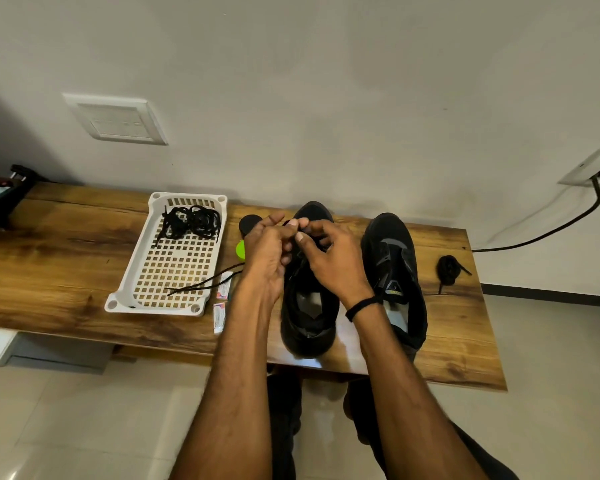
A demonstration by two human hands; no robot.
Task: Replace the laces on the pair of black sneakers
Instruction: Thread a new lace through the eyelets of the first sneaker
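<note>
Wood-grain worktop [66, 258] is stretching wide across the view, and both hands are working at its middle, over the far half of the left sneaker [309, 327]. That sneaker is sitting heel toward the near edge and toe toward the wall, matte black, its mouth gaping open. The left hand [267, 251] is pinching the black lace [205, 284] between its fingers [293, 223] right above the toe-end eyelets. The right hand [333, 261], a black band [361, 306] circling its wrist, is curling its fingers [312, 226] onto the same lace just beside, thumb pressing in.

The lace's loose tail is trailing left along the worktop and crossing the near right corner of the white tray [153, 308]. This tray, a rigid plastic grid with rounded corners, is lying left of the hands and holding a tangled bundle of laces [191, 221] at its far end. A round black tin [249, 224], a green cap [240, 250] and two small tubes [219, 317] are crowding the narrow gap between tray and sneaker.

The right sneaker [392, 258] is standing parallel, just beside the first, grey panels showing on its upper. A coiled lace [447, 268] is resting near the right edge. Bare wood is running broad from the tray to the left edge, and a narrower strip is lying along the near right corner.
</note>
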